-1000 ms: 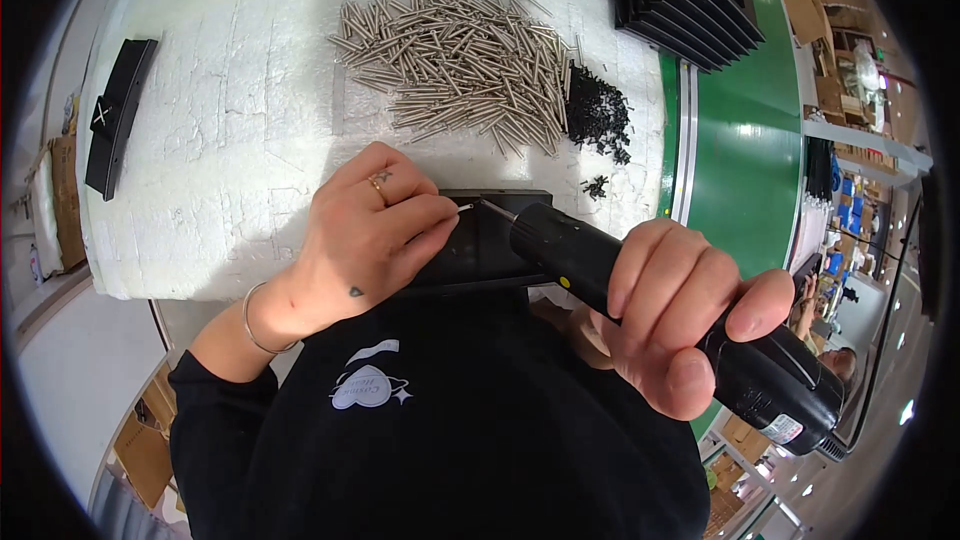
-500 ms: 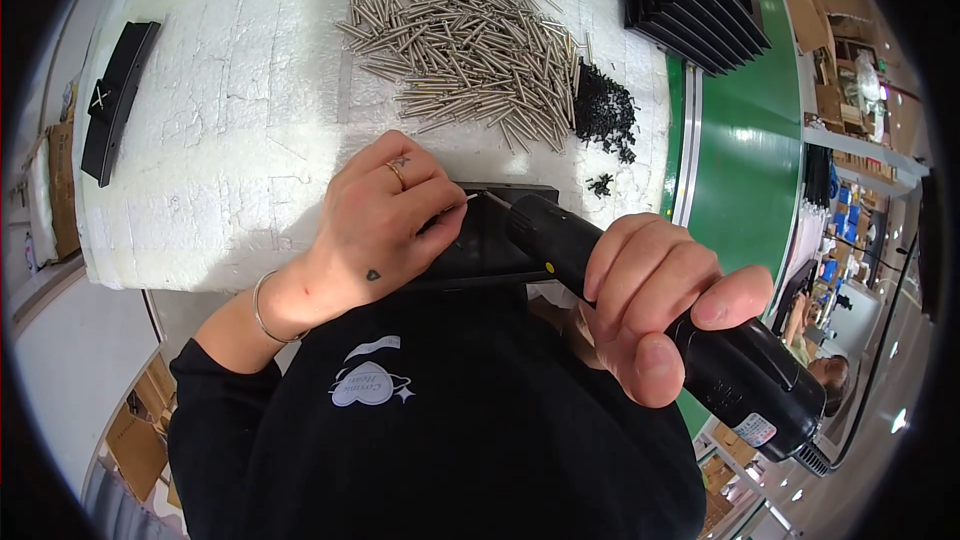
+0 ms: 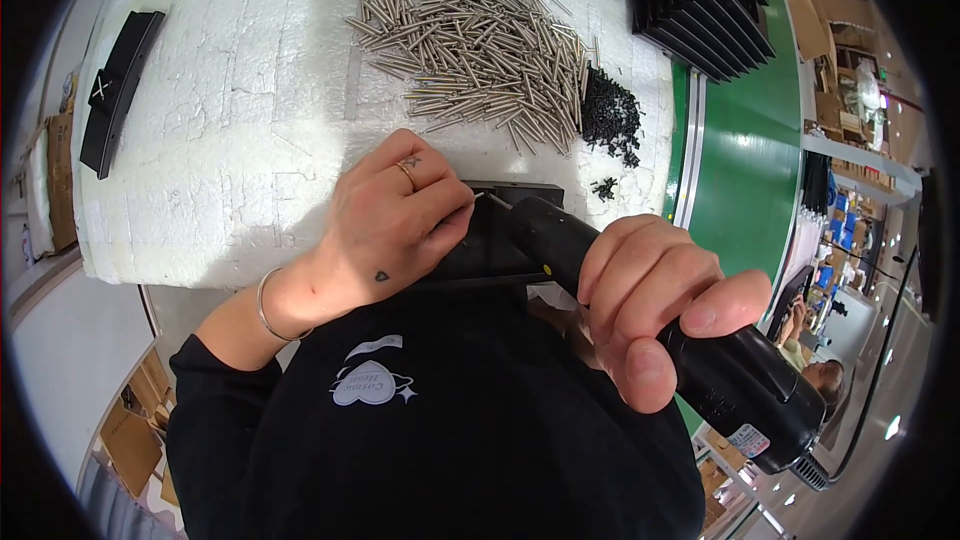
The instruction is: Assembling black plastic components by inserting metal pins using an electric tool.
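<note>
My right hand (image 3: 660,300) is wrapped round a black electric screwdriver (image 3: 555,235), its bit pointing up and left. My left hand (image 3: 400,205) is closed in a pinch on a thin metal pin (image 3: 479,195); only its tip shows past the fingers. The screwdriver's bit tip is close to that pin, and I cannot tell whether they touch. Under both hands, close to my body, lies a black box-shaped part (image 3: 495,252), partly covered by my left hand and the tool.
Beyond my hands, a heap of metal pins (image 3: 480,50) lies on the white foam-topped table (image 3: 220,140). Beside it is a pile of small black screws (image 3: 610,115). Black finned parts (image 3: 700,15) stand far right; another black part (image 3: 120,95) lies far left. A person (image 3: 825,377) is at the right.
The view has shifted slightly, and the table things appear a little further right. Both hands keep nearly the same pose, with the screwdriver's bit still by the pin.
</note>
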Demonstrator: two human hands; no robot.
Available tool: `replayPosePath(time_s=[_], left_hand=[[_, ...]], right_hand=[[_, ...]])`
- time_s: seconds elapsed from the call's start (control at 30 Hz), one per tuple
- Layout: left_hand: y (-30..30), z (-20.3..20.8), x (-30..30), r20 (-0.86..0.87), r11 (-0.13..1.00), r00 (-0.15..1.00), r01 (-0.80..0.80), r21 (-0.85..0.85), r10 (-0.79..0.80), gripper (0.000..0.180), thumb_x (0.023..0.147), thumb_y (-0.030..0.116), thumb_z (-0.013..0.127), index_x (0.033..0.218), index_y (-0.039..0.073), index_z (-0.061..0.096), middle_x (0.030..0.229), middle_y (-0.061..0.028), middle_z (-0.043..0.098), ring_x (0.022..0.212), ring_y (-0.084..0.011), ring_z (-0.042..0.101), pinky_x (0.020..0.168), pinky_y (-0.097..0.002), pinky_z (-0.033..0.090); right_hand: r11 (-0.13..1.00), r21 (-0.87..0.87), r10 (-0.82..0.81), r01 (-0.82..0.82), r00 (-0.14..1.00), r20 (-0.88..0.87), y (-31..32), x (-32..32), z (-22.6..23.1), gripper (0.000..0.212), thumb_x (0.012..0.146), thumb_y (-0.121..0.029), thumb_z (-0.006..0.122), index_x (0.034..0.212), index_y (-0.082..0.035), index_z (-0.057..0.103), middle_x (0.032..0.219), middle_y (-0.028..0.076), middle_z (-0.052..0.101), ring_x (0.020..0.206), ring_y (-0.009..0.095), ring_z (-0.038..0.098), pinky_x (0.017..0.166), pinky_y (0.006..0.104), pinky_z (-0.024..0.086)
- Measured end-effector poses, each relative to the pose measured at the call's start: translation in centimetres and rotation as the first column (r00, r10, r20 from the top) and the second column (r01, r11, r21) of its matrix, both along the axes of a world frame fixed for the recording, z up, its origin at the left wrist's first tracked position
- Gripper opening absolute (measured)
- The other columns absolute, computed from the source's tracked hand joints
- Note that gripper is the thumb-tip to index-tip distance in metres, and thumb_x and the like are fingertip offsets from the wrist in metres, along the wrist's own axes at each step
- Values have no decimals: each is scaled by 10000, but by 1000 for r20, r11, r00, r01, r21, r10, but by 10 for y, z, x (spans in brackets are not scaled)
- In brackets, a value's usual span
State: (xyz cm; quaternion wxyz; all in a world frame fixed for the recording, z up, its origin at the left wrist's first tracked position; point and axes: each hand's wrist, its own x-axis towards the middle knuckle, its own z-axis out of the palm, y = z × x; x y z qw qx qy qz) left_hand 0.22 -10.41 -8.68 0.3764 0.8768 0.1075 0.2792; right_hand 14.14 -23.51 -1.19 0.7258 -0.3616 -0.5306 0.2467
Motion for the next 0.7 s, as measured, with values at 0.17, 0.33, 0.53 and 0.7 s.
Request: replayPosePath(time_s=[0.17, 0.33, 0.53, 0.7], left_hand=[[0, -1, -1, -11, 1000, 1000, 27, 15, -27, 156, 630, 34, 732, 743, 76, 633, 743, -17, 570, 769, -229, 565, 620, -326, 490], [-2, -2, -4, -30, 996, 996, 88, -25, -88, 181, 621, -1, 746, 760, 58, 647, 730, -32, 580, 716, -238, 549, 596, -322, 470], [-2, -3, -4, -30, 994, 994, 107, 4, -106, 158, 652, 23, 739, 764, 62, 634, 738, -26, 555, 713, -235, 534, 583, -332, 466], [-2, -4, -5, -5, 993, 993, 116, -13, -116, 149, 664, 25, 742, 755, 65, 630, 729, -24, 541, 709, -234, 531, 579, -330, 467]], right_hand=[[998, -47, 30, -30, 1000, 1, 10, -1, 5, 319, 712, 80, 641, 936, -49, 454, 628, 64, 539, 496, 194, 519, 500, 333, 454], [986, -157, 63, -52, 996, 63, 22, 1, 14, 305, 745, 34, 635, 935, -79, 425, 636, 34, 534, 482, 158, 506, 506, 315, 451], [948, -311, 116, -66, 983, 144, 32, 4, 20, 324, 791, -14, 618, 980, -116, 376, 648, 8, 525, 486, 124, 490, 526, 297, 438], [970, -228, 93, -87, 996, 13, 35, 1, 15, 337, 718, 114, 645, 944, -23, 436, 655, 94, 546, 529, 177, 519, 508, 292, 443]])
